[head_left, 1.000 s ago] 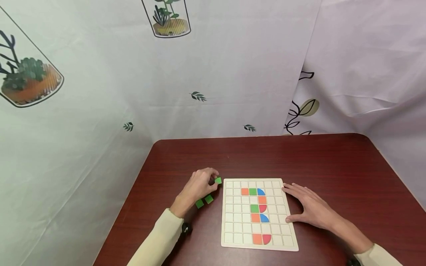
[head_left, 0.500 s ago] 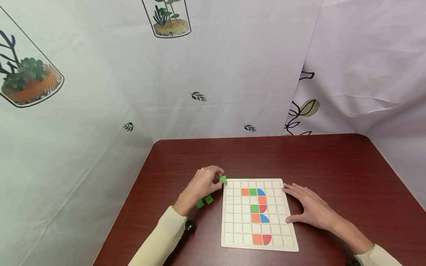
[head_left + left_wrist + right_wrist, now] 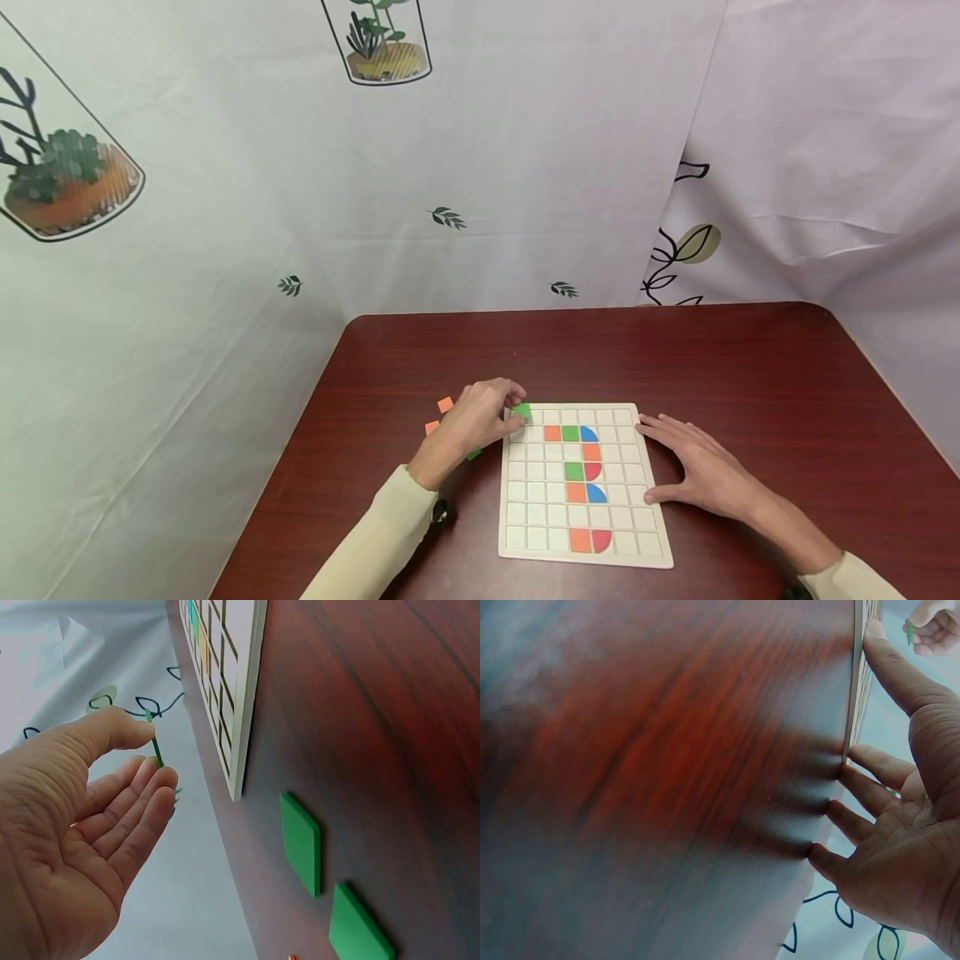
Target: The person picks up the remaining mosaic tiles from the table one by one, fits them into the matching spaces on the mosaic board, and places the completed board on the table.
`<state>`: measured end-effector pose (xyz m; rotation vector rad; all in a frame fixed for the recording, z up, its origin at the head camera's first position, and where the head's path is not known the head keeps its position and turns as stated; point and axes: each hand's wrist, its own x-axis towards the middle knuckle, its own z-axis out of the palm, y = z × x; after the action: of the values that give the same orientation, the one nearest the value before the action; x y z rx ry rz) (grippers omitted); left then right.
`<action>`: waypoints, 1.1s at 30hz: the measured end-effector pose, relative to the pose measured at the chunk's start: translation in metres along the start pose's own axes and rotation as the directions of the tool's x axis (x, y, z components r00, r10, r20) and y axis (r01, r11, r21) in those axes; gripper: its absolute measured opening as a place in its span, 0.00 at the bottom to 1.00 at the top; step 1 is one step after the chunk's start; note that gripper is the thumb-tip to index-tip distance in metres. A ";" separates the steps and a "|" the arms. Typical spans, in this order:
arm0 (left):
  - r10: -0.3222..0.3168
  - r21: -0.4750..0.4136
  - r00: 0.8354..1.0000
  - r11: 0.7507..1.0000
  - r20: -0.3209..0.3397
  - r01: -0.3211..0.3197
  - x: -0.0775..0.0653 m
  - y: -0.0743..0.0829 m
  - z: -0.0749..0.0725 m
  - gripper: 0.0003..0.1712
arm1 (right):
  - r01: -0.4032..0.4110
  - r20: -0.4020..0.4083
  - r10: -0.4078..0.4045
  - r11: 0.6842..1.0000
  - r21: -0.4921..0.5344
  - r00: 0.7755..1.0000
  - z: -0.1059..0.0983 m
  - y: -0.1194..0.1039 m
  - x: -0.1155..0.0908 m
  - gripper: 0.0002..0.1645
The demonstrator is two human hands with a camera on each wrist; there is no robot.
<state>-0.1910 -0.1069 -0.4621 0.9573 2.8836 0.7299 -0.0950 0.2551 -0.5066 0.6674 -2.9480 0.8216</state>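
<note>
Between thumb and fingertips my left hand (image 3: 480, 412) pinches a thin green square tile (image 3: 522, 410). In the head view that tile overlaps the top left corner of a white grid board (image 3: 525, 517); the left wrist view shows it held up off the surface. Orange, green, blue and red pieces sit in some of the board's cells, such as a green tile (image 3: 573, 471) and a red quarter-round piece (image 3: 602, 541). My right hand (image 3: 708, 471) rests with spread fingers against the board's right edge, thumb and index touching it.
Two loose green tiles (image 3: 301, 844) lie on the dark red table (image 3: 712, 358) left of the board. Orange tiles (image 3: 446, 404) show beyond my left wrist. A patterned white cloth (image 3: 525, 167) hangs behind the table and along its left side.
My left hand has carried the green tile rightward from beside the board to over its top left corner. Orange tiles have come into sight behind that hand. The right hand stays in place.
</note>
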 end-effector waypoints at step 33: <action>0.073 0.067 0.993 0.995 0.089 -0.079 0.002 0.029 0.031 0.16 | -0.002 0.001 0.002 1.000 0.012 1.000 0.000 0.002 -0.001 0.60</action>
<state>-0.1715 -0.0715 -0.4767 1.0840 2.8284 0.5793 -0.0953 0.2571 -0.5073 0.6661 -2.9470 0.8393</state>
